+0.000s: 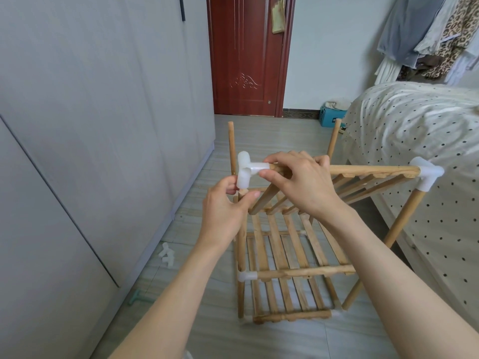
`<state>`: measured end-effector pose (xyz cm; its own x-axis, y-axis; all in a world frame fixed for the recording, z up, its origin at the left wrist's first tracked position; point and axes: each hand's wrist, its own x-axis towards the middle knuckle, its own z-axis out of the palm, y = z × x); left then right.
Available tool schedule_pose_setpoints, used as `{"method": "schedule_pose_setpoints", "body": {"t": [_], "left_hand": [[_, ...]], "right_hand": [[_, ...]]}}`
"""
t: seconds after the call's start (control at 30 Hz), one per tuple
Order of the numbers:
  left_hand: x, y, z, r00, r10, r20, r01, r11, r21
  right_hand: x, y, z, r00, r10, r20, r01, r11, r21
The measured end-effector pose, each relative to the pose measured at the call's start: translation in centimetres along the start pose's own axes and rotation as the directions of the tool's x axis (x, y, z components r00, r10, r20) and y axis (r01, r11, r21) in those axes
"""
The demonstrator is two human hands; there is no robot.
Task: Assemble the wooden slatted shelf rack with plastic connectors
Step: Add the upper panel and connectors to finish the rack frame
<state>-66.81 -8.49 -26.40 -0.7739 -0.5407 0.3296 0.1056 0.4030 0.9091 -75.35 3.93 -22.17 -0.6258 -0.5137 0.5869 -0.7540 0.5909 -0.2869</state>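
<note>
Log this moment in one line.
left hand: grips post | right hand: holds rail | connector: above post, unseated

I'm looking into a bedroom in a home. On my right is a bed (414, 141) under a pale cover with dark dots, and above it clothes (435, 35) hang in a bunch, one in leopard print. A tall grey wardrobe (90, 125) fills the left side. Straight ahead stands a dark red panelled door (246, 55) with a carved motif. The floor (202, 320) is pale grey tile, and a teal box (330, 119) sits by the bed's far corner.
</note>
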Motion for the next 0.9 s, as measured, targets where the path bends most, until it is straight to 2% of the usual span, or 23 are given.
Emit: {"method": "schedule_pose_setpoints", "body": {"t": [0.13,0.33,0.47,0.63,0.9], "left_hand": [[0.1,-0.2,-0.1,0.999,-0.011,0.033,0.011,1.000,-0.001],[0.1,-0.4,-0.2,0.998,0.051,0.023,-0.052,0.998,0.032],[0.0,-1.0,-0.8,0.991,0.099,0.094,-0.109,0.988,0.108],[0.0,-1.3,-2.1,0.977,0.123,0.175,-0.139,0.987,0.080],[0.0,-1.2,-1.1,0.982,0.146,0.117,-0.155,0.985,0.070]], "right_hand": [[-0.1,0.2,-0.3,0.999,-0.012,0.030,0.013,0.999,-0.033],[-0.3,0.3,-1.0,0.998,-0.007,0.064,0.007,1.000,-0.005],[-0.5,0.3,-1.1,0.995,-0.010,0.100,0.011,1.000,-0.007],[-0.6,0.3,-1.4,0.993,-0.017,0.119,0.018,1.000,-0.008],[-0.9,0.2,-1.6,0.989,-0.033,0.141,0.029,0.999,0.028]]}}
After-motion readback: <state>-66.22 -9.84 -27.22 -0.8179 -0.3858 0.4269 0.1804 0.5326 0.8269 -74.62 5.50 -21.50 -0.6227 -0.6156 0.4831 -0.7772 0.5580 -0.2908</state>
